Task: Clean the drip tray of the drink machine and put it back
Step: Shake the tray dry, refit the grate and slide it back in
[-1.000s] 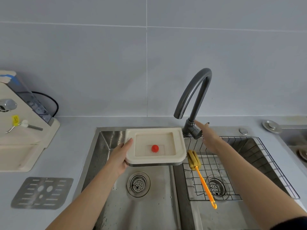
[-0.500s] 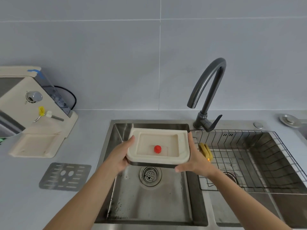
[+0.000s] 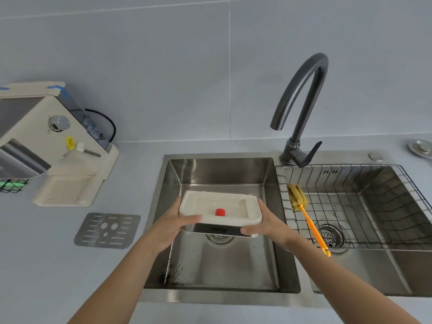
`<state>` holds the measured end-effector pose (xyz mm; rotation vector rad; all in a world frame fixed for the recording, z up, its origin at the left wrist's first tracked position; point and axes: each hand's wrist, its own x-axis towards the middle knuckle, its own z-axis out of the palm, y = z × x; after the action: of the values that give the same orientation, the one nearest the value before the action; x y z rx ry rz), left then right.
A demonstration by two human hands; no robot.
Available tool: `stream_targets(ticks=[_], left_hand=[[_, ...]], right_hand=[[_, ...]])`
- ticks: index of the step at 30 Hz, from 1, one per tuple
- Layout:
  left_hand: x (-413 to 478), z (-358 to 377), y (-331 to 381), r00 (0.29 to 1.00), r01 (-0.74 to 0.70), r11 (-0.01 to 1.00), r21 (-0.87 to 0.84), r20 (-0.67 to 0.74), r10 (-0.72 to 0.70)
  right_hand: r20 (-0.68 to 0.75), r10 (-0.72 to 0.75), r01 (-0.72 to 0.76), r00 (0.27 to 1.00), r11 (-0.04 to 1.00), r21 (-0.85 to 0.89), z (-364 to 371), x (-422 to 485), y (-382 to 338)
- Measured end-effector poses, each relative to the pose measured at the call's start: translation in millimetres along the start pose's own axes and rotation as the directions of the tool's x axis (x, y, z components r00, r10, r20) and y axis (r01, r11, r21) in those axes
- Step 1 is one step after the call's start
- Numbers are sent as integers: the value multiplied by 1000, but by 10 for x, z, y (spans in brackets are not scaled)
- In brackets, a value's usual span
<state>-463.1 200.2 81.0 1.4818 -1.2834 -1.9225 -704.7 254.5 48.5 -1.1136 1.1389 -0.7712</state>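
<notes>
Head view: drip tray (image 3: 233, 203), cream with a red float (image 3: 220, 212) in the middle, held in the air over the left basin (image 3: 210, 171) of the sink, right above its drain. It sits about level, with its long axis running left to right.

The left grip (image 3: 171, 226) is wrapped on the left short end, thumb over the near corner rim and fingers under. The right grip (image 3: 268, 224) is wrapped on the right short end, thumb up the side and fingers under the near edge. So the tray spans between the two grips, one at each end of its long axis.

Key relation: the drink machine (image 3: 35, 136) stands on the bench (image 3: 46, 265), left of the sink and further back, well apart from the tray. Its bare base slot (image 3: 67, 190) faces the near side. The left grip is the nearer one to it. The faucet (image 3: 301, 101) is up and to the right, on the right grip's side. No water seen running.

The metal grille (image 3: 107, 230) lies flat on the bench, between slot and sink. The brush (image 3: 304, 213) is in the wire rack (image 3: 374, 183) in the right basin, near the right grip but untouched.

Can't tell if the tray is clean yet. If it is, my read is a carry left and back, keeping it level.
</notes>
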Motion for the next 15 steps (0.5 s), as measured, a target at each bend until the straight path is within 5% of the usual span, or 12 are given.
stream_targets(ticks=[15], left_hand=[[273, -22, 65, 987, 117, 966, 231, -137, -87]], right_hand=[[77, 405, -410, 911, 867, 282, -84, 180, 159]])
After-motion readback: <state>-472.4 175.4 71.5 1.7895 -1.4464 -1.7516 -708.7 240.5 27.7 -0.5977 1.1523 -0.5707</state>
